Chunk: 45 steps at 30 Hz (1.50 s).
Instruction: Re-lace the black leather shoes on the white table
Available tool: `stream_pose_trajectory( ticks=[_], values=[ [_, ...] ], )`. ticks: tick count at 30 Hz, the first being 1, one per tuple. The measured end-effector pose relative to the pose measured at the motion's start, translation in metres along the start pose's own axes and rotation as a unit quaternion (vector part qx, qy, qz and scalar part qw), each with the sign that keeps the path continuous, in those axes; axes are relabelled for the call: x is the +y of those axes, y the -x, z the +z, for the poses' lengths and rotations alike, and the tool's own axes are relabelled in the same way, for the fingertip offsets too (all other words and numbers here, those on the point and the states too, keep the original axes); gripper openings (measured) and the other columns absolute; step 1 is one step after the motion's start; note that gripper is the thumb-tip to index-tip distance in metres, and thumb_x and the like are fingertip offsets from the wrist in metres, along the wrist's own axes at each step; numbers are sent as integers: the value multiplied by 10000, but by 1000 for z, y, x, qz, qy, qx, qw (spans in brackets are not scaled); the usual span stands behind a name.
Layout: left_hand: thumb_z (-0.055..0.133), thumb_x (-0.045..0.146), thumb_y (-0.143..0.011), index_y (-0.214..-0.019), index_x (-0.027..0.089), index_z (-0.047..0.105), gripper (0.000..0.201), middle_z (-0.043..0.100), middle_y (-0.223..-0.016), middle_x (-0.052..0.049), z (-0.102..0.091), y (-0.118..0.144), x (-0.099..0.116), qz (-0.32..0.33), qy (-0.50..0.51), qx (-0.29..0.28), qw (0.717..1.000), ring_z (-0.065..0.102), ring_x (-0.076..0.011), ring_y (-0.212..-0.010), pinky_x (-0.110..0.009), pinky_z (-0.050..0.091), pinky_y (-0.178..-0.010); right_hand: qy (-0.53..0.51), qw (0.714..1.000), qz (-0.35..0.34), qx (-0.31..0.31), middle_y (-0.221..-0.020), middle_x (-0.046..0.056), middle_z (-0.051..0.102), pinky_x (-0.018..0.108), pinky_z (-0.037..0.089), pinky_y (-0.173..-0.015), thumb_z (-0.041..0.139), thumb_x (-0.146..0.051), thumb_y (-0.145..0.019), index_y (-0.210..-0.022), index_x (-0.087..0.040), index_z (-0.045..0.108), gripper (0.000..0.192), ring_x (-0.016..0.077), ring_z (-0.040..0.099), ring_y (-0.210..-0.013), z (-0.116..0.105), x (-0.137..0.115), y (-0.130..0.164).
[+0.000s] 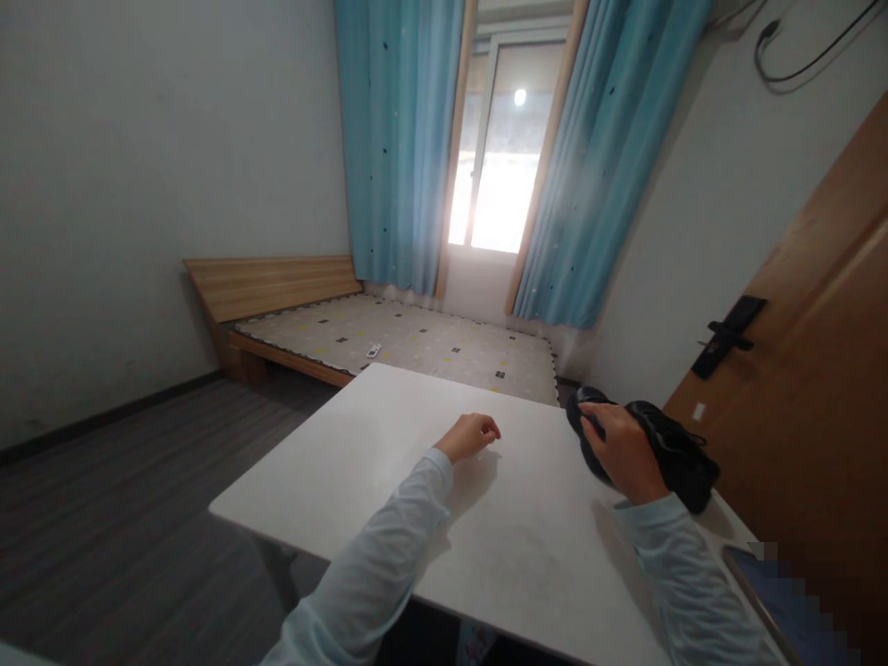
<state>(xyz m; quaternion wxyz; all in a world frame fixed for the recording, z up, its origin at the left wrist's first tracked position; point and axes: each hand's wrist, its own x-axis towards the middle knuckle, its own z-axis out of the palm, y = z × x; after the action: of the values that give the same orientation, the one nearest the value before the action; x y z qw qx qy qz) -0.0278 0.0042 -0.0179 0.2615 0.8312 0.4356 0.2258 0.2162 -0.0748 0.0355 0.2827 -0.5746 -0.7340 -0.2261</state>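
At the right edge of the white worktop (388, 444) lay a black shoe (666, 453), probably light, with a stiff sole and soft upper; best gripped mid-body. The right hand (624, 453) clasped it. The left hand (472, 435) rested loosely curled, empty.

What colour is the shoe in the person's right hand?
Black, all over; the shoe in the right hand shows in the head view.
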Motion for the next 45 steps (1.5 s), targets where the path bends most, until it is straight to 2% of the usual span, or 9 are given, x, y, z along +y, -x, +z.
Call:
stream_pose_trajectory(
  ticks=[4, 9, 13, 20, 26, 28, 32, 36, 45],
  values=[
    [484, 170, -749, -876, 182, 705, 255, 687, -764, -17, 1, 0, 1, 5, -7, -1, 1000, 614, -118, -717, -211, 460, -743, -64, 997, -44, 22, -892, 106, 662, 355, 453, -796, 415, -180, -863, -933, -145, 613, 212, 226, 597, -860, 19, -20, 4],
    [484, 163, -752, -887, 185, 703, 258, 691, -781, -14, 2, -1, 3, 5, -12, -6, 1000, 613, -116, -727, -213, 456, -767, -84, 992, -85, -50, -826, 85, 667, 332, 466, -758, 420, -117, -838, -906, -152, 628, 221, 206, 609, -800, 49, -31, 17],
    [481, 162, -754, -883, 178, 702, 257, 688, -786, -18, 3, 0, 4, 10, -18, -11, 1000, 612, -115, -722, -208, 460, -747, -78, 989, -79, -100, -799, 82, 669, 317, 469, -738, 408, -101, -822, -888, -150, 634, 240, 195, 616, -767, 59, -28, 25],
    [476, 161, -761, -887, 176, 699, 256, 685, -790, -21, 5, 0, 8, 15, -21, -23, 999, 610, -112, -724, -192, 460, -721, -112, 989, 15, -97, -808, 56, 685, 284, 473, -685, 391, -176, -832, -933, -173, 616, 247, 177, 640, -713, 48, 2, 27],
    [464, 151, -758, -881, 183, 700, 268, 689, -810, -22, 3, 0, 12, 16, -28, -27, 999, 611, -111, -722, -194, 460, -727, 55, 995, 60, 56, -969, 130, 644, 389, 396, -824, 429, -217, -828, -1019, -142, 584, 257, 265, 563, -932, 26, 31, 24],
    [467, 156, -759, -877, 184, 701, 263, 689, -810, -21, 4, -1, 11, 16, -30, -26, 999, 610, -112, -724, -195, 458, -729, 97, 988, 92, 73, -1031, 143, 616, 401, 375, -842, 447, -259, -831, -1087, -137, 541, 298, 279, 536, -973, 22, 38, 26],
    [479, 161, -757, -877, 183, 700, 253, 689, -800, -20, 6, -2, 9, 16, -28, -27, 999, 608, -113, -721, -192, 454, -724, 136, 985, 108, -14, -999, 158, 620, 407, 382, -832, 503, -340, -813, -1106, -118, 504, 368, 281, 562, -929, 27, 51, 34],
    [480, 165, -762, -879, 175, 699, 249, 687, -801, -27, 8, -4, 6, 15, -24, -30, 999, 606, -113, -716, -192, 452, -713, 128, 981, 107, -98, -938, 147, 651, 402, 400, -815, 576, -214, -759, -1054, -122, 519, 314, 281, 597, -906, 35, 66, 40],
    [476, 155, -761, -893, 173, 697, 258, 690, -818, -28, 7, -3, 9, 3, -16, -34, 999, 609, -116, -726, -204, 456, -742, 109, 977, 156, -96, -735, 80, 665, 318, 415, -639, 616, -177, -707, -915, -182, 583, 211, 253, 630, -719, 21, 65, 37]
  ],
)
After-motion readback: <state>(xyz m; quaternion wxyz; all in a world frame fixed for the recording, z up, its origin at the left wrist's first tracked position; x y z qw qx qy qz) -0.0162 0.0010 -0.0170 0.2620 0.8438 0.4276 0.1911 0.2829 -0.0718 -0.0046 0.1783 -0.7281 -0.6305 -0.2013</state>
